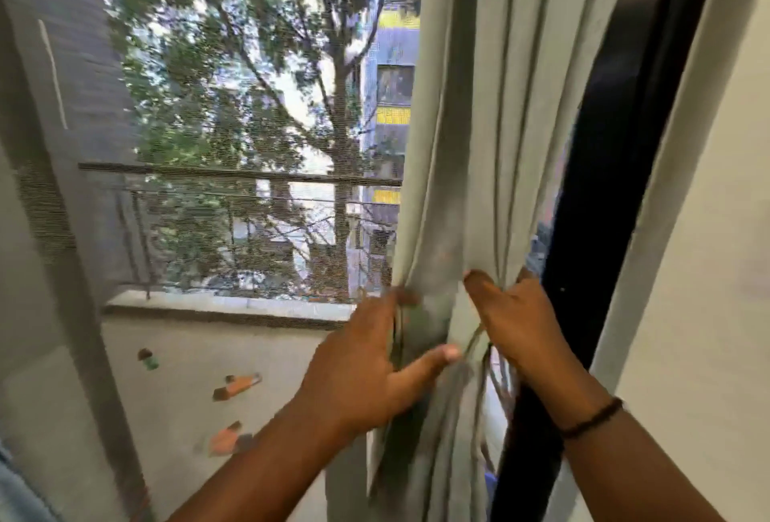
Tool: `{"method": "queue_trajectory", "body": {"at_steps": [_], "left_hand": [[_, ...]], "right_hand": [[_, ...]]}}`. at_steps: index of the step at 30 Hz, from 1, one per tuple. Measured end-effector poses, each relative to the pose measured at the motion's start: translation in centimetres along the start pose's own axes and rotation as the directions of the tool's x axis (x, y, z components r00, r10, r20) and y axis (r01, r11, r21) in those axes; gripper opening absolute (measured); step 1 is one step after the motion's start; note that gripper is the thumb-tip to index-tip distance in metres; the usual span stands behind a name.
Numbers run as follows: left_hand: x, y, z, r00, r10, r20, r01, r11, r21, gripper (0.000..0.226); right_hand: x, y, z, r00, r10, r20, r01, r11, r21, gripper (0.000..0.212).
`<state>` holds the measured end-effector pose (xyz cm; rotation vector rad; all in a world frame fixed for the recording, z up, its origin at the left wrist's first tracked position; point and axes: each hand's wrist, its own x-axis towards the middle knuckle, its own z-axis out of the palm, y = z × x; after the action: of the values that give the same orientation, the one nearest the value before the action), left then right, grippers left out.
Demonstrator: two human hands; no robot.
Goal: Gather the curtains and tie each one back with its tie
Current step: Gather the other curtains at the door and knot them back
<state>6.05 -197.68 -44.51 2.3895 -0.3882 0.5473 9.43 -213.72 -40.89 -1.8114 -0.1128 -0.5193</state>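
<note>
Head view looks down along both forearms to a pale green curtain (479, 125) that hangs at the right side of a window, just left of a dark window frame (604, 209) and a cream wall (716, 229). Both hands squeeze the cloth at about the same height, which is why the folds run straight from above and pinch into a narrow waist between them. The left hand (358, 367) wraps the bundle from its window side, thumb laid across the front and the other fingers (402, 296) curled behind the edge, so it is clenched on the curtain. The right hand (516, 321), with a dark band (591, 417) on its wrist, grips the side nearest the frame, closed on the cloth too. Holding from opposite sides seems meant to keep the pleats from spreading until something binds them. Thin strands show just below the right hand; whether they are the tie cannot be told. Behind the mesh screen (233, 146) lie a balcony railing (237, 175) and trees. The gathering looks nearly done; the tying looks not yet begun.
</note>
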Motion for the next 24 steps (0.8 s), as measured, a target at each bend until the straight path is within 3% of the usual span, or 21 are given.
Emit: {"method": "queue_trajectory", "body": {"at_steps": [2, 3, 5, 8, 9, 14, 17, 19, 21, 24], "left_hand": [[-0.4, -1.5, -1.0, 0.999, -0.028, -0.032, 0.022, 0.984, -0.177, 0.061], [-0.4, -1.9, -1.2, 0.997, -0.044, -0.06, 0.029, 0.973, -0.227, 0.063], [-0.3, -2.0, -1.5, 0.996, -0.059, -0.064, 0.043, 0.97, -0.238, 0.071], [-0.5, -1.7, -1.7, 0.998, -0.033, 0.06, 0.046, 0.972, -0.232, 0.08], [-0.6, -1.6, -1.7, 0.997, -0.011, 0.07, 0.027, 0.972, -0.232, 0.079], [-2.3, 0.2, -0.1, 0.985, 0.108, -0.133, -0.115, 0.993, -0.041, 0.044], [-3.6, 2.2, 0.6, 0.983, 0.15, -0.106, -0.154, 0.988, -0.03, 0.03], [-3.8, 3.0, 0.7, 0.987, 0.142, -0.079, -0.143, 0.989, -0.018, 0.02], [-3.7, 3.6, 0.7, 0.989, 0.125, -0.074, -0.127, 0.992, -0.013, 0.018], [-4.2, 4.8, 1.0, 0.991, 0.126, -0.035, -0.125, 0.991, 0.038, 0.021]], "right_hand": [[-0.4, 0.2, 0.1, 1.0, -0.015, -0.024, 0.014, 0.998, -0.056, 0.008], [-0.7, 0.4, 0.2, 0.999, -0.02, -0.038, 0.016, 0.994, -0.109, 0.02], [-1.7, 0.7, 0.8, 0.996, 0.0, -0.095, -0.022, 0.973, -0.229, 0.032], [-3.0, 1.1, 1.1, 0.981, 0.087, -0.173, -0.153, 0.894, -0.42, 0.017], [-3.5, 0.9, 1.2, 0.977, 0.128, -0.169, -0.191, 0.876, -0.442, 0.02], [-5.4, -0.5, 1.0, 0.974, 0.189, -0.128, -0.228, 0.767, -0.6, 0.023], [-5.5, -1.1, 0.6, 0.98, 0.187, -0.069, -0.179, 0.675, -0.715, 0.02], [-5.8, -1.6, 0.2, 0.966, 0.256, -0.017, -0.21, 0.749, -0.628, 0.021], [-6.6, -2.0, -0.2, 0.925, 0.373, 0.071, -0.324, 0.873, -0.365, 0.021], [-8.1, -2.7, -1.3, 0.901, 0.407, 0.151, -0.402, 0.913, -0.063, 0.016]]}}
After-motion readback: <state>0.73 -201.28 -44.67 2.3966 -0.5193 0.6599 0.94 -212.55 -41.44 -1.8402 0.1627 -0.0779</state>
